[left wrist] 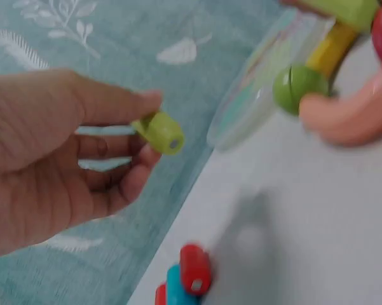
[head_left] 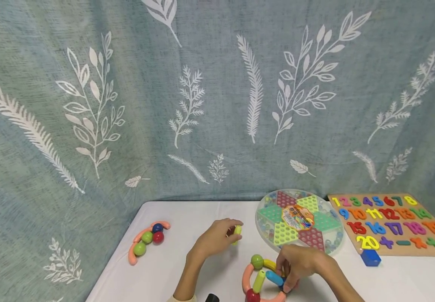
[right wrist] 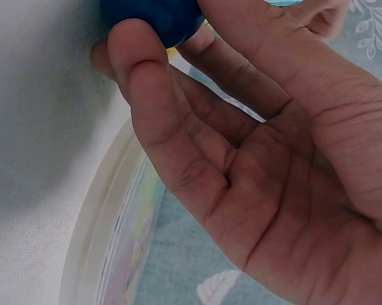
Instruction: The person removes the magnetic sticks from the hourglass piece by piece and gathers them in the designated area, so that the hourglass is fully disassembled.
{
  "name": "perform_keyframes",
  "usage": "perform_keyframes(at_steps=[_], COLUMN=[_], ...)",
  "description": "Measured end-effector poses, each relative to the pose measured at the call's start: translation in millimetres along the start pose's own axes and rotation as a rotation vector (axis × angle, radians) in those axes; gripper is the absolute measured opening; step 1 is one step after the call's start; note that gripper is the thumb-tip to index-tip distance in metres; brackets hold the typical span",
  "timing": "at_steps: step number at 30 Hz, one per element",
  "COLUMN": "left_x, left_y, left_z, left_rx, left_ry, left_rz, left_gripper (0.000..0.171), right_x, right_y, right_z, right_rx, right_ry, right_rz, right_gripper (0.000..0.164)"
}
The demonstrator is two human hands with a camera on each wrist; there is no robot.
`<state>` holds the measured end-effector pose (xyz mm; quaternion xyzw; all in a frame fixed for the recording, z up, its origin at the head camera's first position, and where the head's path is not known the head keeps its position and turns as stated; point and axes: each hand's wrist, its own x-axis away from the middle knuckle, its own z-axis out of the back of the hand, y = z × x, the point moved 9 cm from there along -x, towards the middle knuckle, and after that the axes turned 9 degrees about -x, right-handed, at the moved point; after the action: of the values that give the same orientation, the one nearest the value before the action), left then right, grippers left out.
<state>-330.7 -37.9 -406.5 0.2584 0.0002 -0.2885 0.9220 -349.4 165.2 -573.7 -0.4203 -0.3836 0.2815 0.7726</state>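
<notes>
My left hand (head_left: 217, 238) pinches a short lime-green rod (left wrist: 162, 132) between thumb and fingers, held above the white table. A small magnet dot shows on the rod's end. My right hand (head_left: 299, 264) grips a dark blue ball (right wrist: 154, 19) on a ring of magnetic pieces. The ring has a green ball (head_left: 257, 261), a yellow curved rod (head_left: 269, 264), a salmon curved rod (head_left: 247, 276) and a red ball (head_left: 253, 296). From the red ball a lime rod (head_left: 259, 281) slants up. A light blue rod (head_left: 274, 278) leans from the blue ball, its free end near the lime rod's.
A round Chinese checkers board (head_left: 338, 235) lies just behind my right hand. Right of it are a wooden number board (head_left: 391, 249) and a blue block (head_left: 370, 258). Salmon curved rods (head_left: 132, 255) and several balls lie at left. Red and blue rods (left wrist: 194, 270) stand below my left hand.
</notes>
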Motion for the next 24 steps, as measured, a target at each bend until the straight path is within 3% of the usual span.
perform_keyframes(at_steps=[3,8,16,21,24], left_x=[5.8,9.5,8.7,13.5,16.7], left_y=[-14.9,-33.4,-49.0,-56.3,-61.2], left_z=[3.8,-0.3,-7.8,-5.2,-3.7], left_rx=[0.000,-0.001,-0.186,-0.202,-0.193], left_ry=[0.039,0.078,0.128,0.120,0.069], left_rz=[0.071,0.148,0.217,0.300,0.338], left_gripper=[0.041,0.022,0.022,0.035,0.038], right_x=[1,2,-1,-1,-1], right_y=[0,-2,-2,0,1], right_z=[-1,-1,0,0,1], right_rx=[0.004,0.012,0.009,0.009,0.002], right_ry=[-0.001,0.001,0.001,0.001,0.004], right_rz=[-0.001,0.007,0.019,0.010,0.005], right_gripper=[0.028,0.028,0.028,0.028,0.028])
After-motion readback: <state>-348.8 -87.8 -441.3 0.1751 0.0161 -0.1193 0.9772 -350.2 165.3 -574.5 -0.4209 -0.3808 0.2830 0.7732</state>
